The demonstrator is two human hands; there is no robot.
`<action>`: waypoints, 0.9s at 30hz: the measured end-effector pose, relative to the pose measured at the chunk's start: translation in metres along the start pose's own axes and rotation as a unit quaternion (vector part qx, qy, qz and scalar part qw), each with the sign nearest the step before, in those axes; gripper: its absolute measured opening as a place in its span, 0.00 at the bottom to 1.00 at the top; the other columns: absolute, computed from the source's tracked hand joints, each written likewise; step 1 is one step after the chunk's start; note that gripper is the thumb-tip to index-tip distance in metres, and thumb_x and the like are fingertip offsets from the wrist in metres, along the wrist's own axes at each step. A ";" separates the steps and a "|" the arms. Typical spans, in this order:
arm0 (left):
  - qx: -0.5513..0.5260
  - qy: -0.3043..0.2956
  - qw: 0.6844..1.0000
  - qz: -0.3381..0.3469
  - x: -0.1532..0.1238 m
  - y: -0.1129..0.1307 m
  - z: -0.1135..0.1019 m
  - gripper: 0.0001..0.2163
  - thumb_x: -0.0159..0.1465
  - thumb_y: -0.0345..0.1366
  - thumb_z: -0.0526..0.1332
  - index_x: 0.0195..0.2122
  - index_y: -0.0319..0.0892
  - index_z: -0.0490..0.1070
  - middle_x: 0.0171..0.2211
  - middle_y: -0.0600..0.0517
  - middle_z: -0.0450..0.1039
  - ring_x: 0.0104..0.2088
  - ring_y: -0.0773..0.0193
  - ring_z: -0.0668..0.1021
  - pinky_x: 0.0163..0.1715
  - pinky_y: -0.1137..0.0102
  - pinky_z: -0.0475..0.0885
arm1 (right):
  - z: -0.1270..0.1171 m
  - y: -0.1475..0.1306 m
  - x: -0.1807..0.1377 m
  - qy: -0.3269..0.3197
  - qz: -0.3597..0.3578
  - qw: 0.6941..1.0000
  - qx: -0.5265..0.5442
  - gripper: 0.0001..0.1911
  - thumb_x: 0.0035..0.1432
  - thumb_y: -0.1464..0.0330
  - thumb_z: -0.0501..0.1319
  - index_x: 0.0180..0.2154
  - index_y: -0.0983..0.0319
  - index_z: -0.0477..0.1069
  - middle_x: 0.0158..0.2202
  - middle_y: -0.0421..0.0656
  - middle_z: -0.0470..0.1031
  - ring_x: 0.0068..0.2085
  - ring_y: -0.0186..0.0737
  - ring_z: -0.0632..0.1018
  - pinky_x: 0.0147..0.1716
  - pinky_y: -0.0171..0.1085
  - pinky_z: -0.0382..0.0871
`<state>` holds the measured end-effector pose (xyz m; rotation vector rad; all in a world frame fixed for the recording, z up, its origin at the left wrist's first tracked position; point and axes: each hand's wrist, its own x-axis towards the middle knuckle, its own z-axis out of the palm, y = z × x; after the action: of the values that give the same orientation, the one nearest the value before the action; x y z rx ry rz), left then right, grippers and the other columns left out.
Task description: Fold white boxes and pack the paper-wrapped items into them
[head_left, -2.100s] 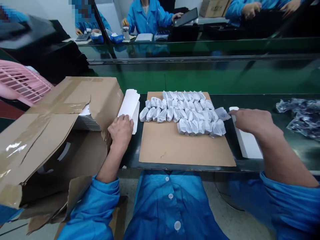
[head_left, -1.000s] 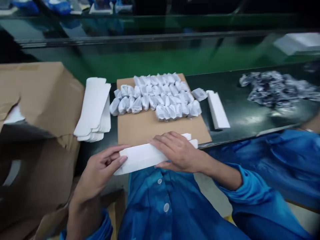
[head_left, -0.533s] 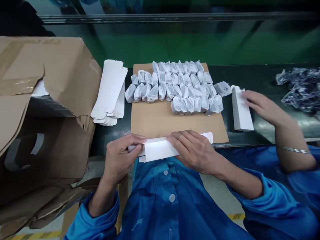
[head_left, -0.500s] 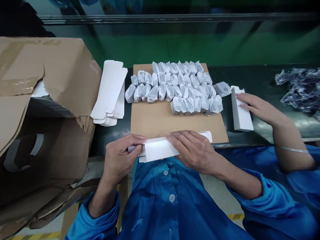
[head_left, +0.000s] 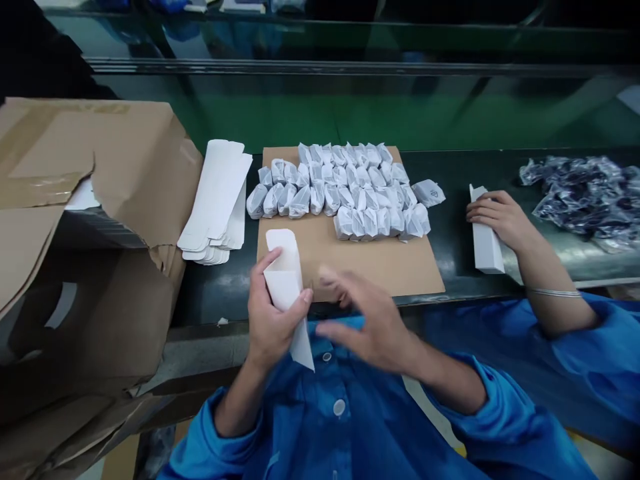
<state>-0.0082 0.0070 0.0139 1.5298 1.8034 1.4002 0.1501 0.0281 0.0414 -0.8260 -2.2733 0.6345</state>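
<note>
Left hand (head_left: 270,323) pinches a white carton (head_left: 284,277), thumb and fingers closed across its middle. Right hand (head_left: 373,327) hovers just beside it, fingers spread and empty. The carton looks light, springy and easily crushed, so best held by its folded edges.

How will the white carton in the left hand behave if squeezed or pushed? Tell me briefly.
The white carton in the left hand looks like thin card, so it probably buckles under a firm squeeze. It is likely very light: a few fingers hold it up. Long and narrow, it would probably tip if stood on end and nudged.
</note>
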 end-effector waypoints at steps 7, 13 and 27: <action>0.008 -0.045 0.995 0.090 0.001 -0.001 -0.015 0.17 0.57 0.38 0.66 0.47 0.45 0.67 0.41 0.53 0.72 0.39 0.63 0.77 0.38 0.70 0.73 | -0.027 0.024 0.038 -0.010 0.055 0.970 0.236 0.14 0.65 0.62 0.61 0.50 0.60 0.75 0.34 0.41 0.74 0.34 0.33 0.74 0.33 0.33 0.70; 0.057 -0.110 0.987 0.102 0.004 0.002 -0.016 0.14 0.58 0.37 0.65 0.44 0.45 0.65 0.37 0.54 0.70 0.33 0.65 0.75 0.29 0.72 0.70 | -0.029 0.031 0.054 0.011 0.220 0.875 0.431 0.18 0.63 0.55 0.62 0.32 0.64 0.74 0.27 0.39 0.72 0.27 0.30 0.72 0.27 0.31 0.68; 0.115 -0.091 0.979 0.139 -0.006 -0.006 -0.012 0.44 0.60 0.43 0.66 0.71 0.45 0.40 0.53 0.40 0.70 0.46 0.53 0.79 0.39 0.63 0.77 | -0.016 0.015 0.039 0.009 0.074 0.951 0.301 0.05 0.62 0.69 0.65 0.39 0.63 0.79 0.41 0.45 0.78 0.44 0.37 0.79 0.44 0.36 0.74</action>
<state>-0.0189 -0.0027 0.0121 2.0247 1.7387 1.1506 0.1438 0.0686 0.0583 -0.6862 -1.8409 1.2974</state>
